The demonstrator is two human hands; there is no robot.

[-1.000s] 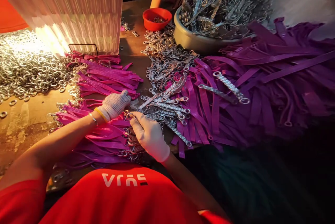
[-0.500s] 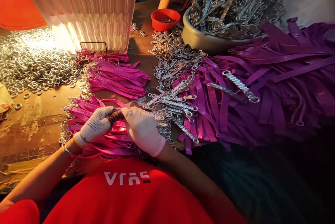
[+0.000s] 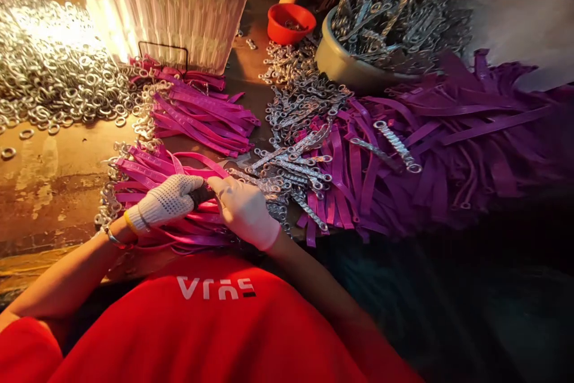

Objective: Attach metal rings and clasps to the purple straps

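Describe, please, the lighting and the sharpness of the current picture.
Head view, upper left: glare bleaches part of the metal rings; head view, right: purple straps blur and fade into shadow; head view, centre: the dark piece between left hand and right hand shows little detail.

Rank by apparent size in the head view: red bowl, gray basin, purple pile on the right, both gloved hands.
1. Purple pile
2. Gray basin
3. Left hand and right hand, too alike to rank
4. Red bowl
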